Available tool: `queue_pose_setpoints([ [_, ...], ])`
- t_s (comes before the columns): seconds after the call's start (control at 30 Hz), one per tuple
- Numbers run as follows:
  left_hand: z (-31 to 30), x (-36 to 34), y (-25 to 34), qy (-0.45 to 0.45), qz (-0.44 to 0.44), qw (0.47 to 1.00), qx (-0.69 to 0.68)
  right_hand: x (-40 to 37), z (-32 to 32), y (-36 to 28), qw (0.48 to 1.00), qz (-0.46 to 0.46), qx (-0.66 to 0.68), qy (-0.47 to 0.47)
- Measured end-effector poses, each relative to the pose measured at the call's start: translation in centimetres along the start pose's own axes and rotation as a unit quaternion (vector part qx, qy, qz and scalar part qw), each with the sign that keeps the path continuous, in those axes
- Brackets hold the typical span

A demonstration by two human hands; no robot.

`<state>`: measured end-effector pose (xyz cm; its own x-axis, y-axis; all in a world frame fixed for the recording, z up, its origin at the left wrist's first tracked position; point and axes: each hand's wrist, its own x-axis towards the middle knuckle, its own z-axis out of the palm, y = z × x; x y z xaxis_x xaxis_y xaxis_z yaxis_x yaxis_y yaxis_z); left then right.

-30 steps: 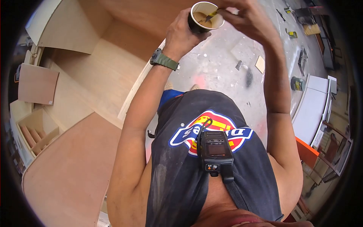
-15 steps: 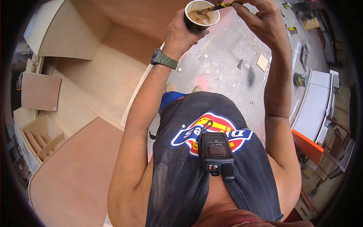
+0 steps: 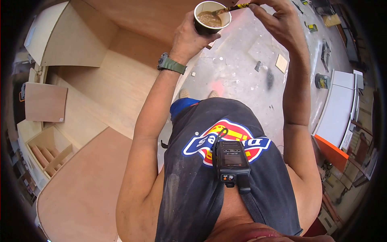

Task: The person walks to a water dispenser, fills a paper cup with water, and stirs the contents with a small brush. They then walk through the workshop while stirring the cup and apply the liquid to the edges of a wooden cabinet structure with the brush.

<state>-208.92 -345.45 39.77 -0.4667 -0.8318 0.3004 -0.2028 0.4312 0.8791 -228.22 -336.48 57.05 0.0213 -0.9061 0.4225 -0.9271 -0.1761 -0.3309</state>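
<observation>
My left hand [image 3: 189, 34] grips a dark paper cup [image 3: 211, 18] with a pale inside, holding it upright at the top of the view. Brown paste fills the cup. My right hand [image 3: 278, 20] pinches a thin stick with a yellow and black handle [image 3: 231, 8]. The stick's tip dips into the paste near the cup's right rim. A green watch [image 3: 171, 64] sits on my left wrist.
Large plywood panels [image 3: 105, 88] lie to my left, with a slotted wooden box [image 3: 48, 151] at the far left. The concrete floor [image 3: 242, 68] holds scraps, a tin [image 3: 321, 80] and small tools. White boards [image 3: 334, 113] and an orange edge [image 3: 330, 147] stand on the right.
Both hands and the cup have drifted slightly up and left. The stick has tilted from steep to nearly level, its tip moving across the paste.
</observation>
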Motion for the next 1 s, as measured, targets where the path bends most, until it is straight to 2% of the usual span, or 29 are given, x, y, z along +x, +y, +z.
queue_pose_setpoints([
  [0.03,0.0,0.0,-0.2,-0.008,0.002,1.0,-0.005,-0.1,0.7,0.9,0.999,-0.002,0.05,-0.004],
  [0.13,-0.3,-0.1,-0.5,-0.047,-0.024,0.999,-0.01,-0.3,-0.2,0.0,0.999,0.015,0.002,-0.034],
  [0.17,-0.4,-0.2,-0.6,-0.061,-0.04,0.997,-0.009,-0.6,0.1,0.5,0.999,0.024,0.044,0.006],
  [0.27,-0.2,-0.7,-1.3,-0.063,-0.037,0.997,0.023,-1.1,-0.5,-0.1,0.994,0.03,0.053,0.088],
  [0.3,-0.2,-0.9,-1.4,-0.071,-0.044,0.996,0.027,-1.4,-0.5,0.5,0.995,0.001,0.025,0.094],
  [0.43,-1.1,-1.4,-1.7,-0.087,-0.078,0.992,0.04,-2.4,0.0,0.8,0.998,0.064,0.024,0.01],
  [0.57,-3.6,-2.9,-2.6,-0.039,-0.099,0.994,0.012,-2.6,0.8,1.5,0.99,0.032,0.081,0.113],
  [0.67,-4.8,-5.0,-1.6,-0.009,-0.205,0.96,-0.188,-3.6,0.4,0.5,0.993,0.091,0.057,0.056],
  [0.7,-4.8,-5.9,-0.8,0.0,-0.195,0.958,-0.212,-3.9,0.6,1.1,0.992,0.104,0.061,0.043],
  [0.8,-4.7,-8.7,0.2,-0.098,-0.231,0.935,-0.252,-5.0,1.5,4.0,0.975,0.122,0.154,0.105],
  [0.83,-4.6,-10.1,1.1,-0.123,-0.246,0.923,-0.268,-5.8,1.4,5.2,0.976,0.101,0.156,0.116],
  [0.93,-2.0,-12.9,0.7,-0.187,-0.289,0.895,-0.285,-7.5,2.7,6.7,0.887,0.223,0.371,0.162],
  [1.0,0.5,-13.5,0.1,-0.212,-0.296,0.898,-0.249,-9.4,3.3,9.9,0.831,0.244,0.461,0.191],
])
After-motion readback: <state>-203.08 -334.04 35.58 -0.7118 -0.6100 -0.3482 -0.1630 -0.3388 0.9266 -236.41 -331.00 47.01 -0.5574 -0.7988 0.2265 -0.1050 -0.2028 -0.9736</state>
